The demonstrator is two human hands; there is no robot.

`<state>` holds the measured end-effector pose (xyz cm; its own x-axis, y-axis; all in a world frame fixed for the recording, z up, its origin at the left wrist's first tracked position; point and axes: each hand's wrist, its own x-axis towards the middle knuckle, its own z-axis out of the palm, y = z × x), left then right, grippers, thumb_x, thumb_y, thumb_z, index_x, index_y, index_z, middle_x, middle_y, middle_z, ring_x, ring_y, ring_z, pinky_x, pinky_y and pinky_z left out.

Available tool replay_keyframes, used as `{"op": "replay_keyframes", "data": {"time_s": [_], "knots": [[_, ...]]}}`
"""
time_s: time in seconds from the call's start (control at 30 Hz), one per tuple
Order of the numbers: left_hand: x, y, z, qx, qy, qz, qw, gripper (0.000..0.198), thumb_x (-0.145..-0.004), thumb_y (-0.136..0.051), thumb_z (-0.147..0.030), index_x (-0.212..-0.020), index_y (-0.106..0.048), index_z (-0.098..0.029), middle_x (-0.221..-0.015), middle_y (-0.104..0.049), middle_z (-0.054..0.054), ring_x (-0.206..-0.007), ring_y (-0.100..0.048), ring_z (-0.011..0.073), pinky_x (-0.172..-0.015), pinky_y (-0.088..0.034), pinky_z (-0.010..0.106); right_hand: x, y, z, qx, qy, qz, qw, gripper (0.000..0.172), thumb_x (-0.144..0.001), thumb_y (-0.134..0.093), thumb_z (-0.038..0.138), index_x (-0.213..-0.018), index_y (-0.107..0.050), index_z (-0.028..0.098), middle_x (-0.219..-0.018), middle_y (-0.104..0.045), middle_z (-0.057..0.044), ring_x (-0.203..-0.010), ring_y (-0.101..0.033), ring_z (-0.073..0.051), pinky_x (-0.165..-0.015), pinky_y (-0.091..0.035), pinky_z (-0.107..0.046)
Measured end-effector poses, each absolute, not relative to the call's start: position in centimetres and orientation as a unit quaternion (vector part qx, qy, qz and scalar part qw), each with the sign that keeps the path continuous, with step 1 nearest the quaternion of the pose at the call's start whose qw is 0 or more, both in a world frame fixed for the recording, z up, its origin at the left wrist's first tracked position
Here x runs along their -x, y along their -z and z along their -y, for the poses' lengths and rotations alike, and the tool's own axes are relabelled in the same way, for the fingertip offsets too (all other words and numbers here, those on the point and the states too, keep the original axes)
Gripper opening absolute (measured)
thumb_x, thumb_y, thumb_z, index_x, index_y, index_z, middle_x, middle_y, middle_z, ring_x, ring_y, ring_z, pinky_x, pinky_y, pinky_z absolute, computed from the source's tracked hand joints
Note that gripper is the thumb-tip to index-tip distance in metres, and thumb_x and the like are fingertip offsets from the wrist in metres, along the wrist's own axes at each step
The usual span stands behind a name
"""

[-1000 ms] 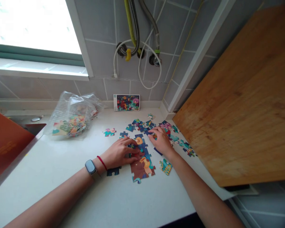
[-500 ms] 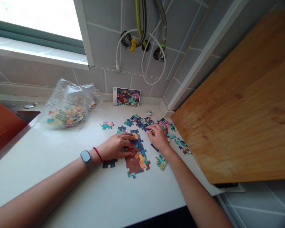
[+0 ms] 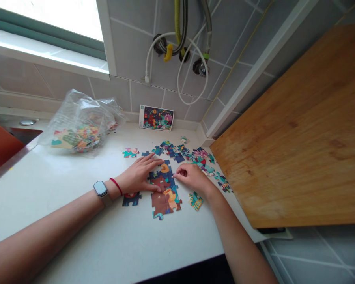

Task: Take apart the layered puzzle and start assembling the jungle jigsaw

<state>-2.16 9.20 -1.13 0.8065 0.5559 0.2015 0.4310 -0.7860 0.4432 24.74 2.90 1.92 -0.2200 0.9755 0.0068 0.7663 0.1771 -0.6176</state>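
Observation:
A joined block of puzzle pieces (image 3: 161,201) showing a brown animal lies on the white counter. My left hand (image 3: 139,173) rests along its left side with the fingers spread, the thumb on the block. At the block's right edge is my right hand (image 3: 189,176), thumb and fingertips pinched together; what lies between them, if anything, is too small to make out. A dark piece group (image 3: 131,200) sits below my left wrist. A teal and yellow piece (image 3: 195,201) lies below my right hand. Loose pieces (image 3: 199,157) are scattered behind and to the right.
A clear plastic bag (image 3: 77,132) of pieces stands at the back left. The picture card (image 3: 156,118) leans against the wall. A wooden board (image 3: 298,138) rises on the right, and a pink and teal piece (image 3: 130,152) lies behind my left hand.
My right hand has moved from the loose pieces towards the block's right edge, its fingers now pinched. My left hand's fingers have spread and shifted, uncovering more of the block. The view has shifted slightly.

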Motion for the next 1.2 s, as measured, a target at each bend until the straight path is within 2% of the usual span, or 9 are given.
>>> {"op": "replay_keyframes", "data": {"time_s": [0.13,0.27,0.43,0.6,0.87,1.1,1.2], "knots": [[2.2,1.1,-9.3,-0.937,-0.171,-0.244,0.185,0.081,-0.078,-0.073,-0.075,-0.141,-0.059,-0.027,-0.153,-0.054,0.013,-0.149,-0.037,0.0424,-0.118,-0.035,0.061,-24.6,-2.1,-2.6,0.567,-0.275,0.754,0.186,0.008,-0.082,-0.081,0.021,-0.082,-0.074,0.018,-0.073,-0.066,0.001,-0.067,-0.058,-0.012,-0.067,-0.043,-0.024],[2.4,1.3,-9.6,-0.941,-0.182,-0.229,0.172,0.075,-0.076,-0.075,-0.074,-0.134,-0.065,-0.027,-0.150,-0.056,0.014,-0.146,-0.043,0.0415,-0.116,-0.039,0.061,-24.8,-1.5,-2.7,0.566,-0.263,0.756,0.197,0.009,-0.084,-0.080,0.020,-0.091,-0.075,0.019,-0.077,-0.066,0.001,-0.069,-0.058,-0.013,-0.068,-0.044,-0.025],[2.8,1.3,-10.2,-0.949,-0.181,-0.199,0.164,0.076,-0.076,-0.077,-0.072,-0.136,-0.065,-0.028,-0.149,-0.057,0.014,-0.142,-0.048,0.0395,-0.115,-0.041,0.059,-24.5,-1.2,-2.8,0.562,-0.247,0.763,0.203,0.003,-0.087,-0.077,0.022,-0.087,-0.075,0.020,-0.076,-0.066,0.000,-0.070,-0.058,-0.014,-0.069,-0.043,-0.026],[3.2,0.6,-10.4,-0.955,-0.150,-0.199,0.162,0.076,-0.076,-0.078,-0.071,-0.137,-0.063,-0.028,-0.149,-0.057,0.014,-0.141,-0.048,0.0407,-0.114,-0.042,0.057,-23.5,-1.6,-2.6,0.567,-0.240,0.761,0.204,0.004,-0.086,-0.078,0.019,-0.083,-0.075,0.019,-0.078,-0.067,0.000,-0.069,-0.057,-0.013,-0.069,-0.044,-0.026],[3.6,-0.7,-10.0,-0.960,-0.111,-0.210,0.149,0.073,-0.073,-0.086,-0.062,-0.135,-0.065,-0.028,-0.143,-0.060,0.013,-0.127,-0.060,0.0366,-0.109,-0.044,0.048,-22.8,-1.9,-2.4,0.557,-0.250,0.765,0.204,0.001,-0.088,-0.077,0.019,-0.087,-0.077,0.019,-0.082,-0.069,-0.002,-0.073,-0.058,-0.014,-0.074,-0.045,-0.026],[3.6,-0.8,-10.0,-0.959,-0.112,-0.210,0.152,0.069,-0.077,-0.083,-0.060,-0.136,-0.065,-0.029,-0.140,-0.062,0.013,-0.125,-0.060,0.0353,-0.108,-0.044,0.046,-23.7,-1.9,-2.6,0.561,-0.242,0.759,0.226,0.012,-0.095,-0.067,0.024,-0.096,-0.078,0.020,-0.092,-0.075,-0.003,-0.073,-0.060,-0.014,-0.075,-0.046,-0.027],[3.6,-0.8,-10.1,-0.959,-0.120,-0.207,0.152,0.068,-0.079,-0.080,-0.061,-0.136,-0.066,-0.028,-0.138,-0.063,0.013,-0.123,-0.061,0.0345,-0.108,-0.044,0.045,-23.7,-1.6,-2.6,0.573,-0.242,0.747,0.235,0.013,-0.096,-0.067,0.025,-0.097,-0.078,0.020,-0.090,-0.075,-0.003,-0.072,-0.060,-0.014,-0.073,-0.046,-0.027]]}}
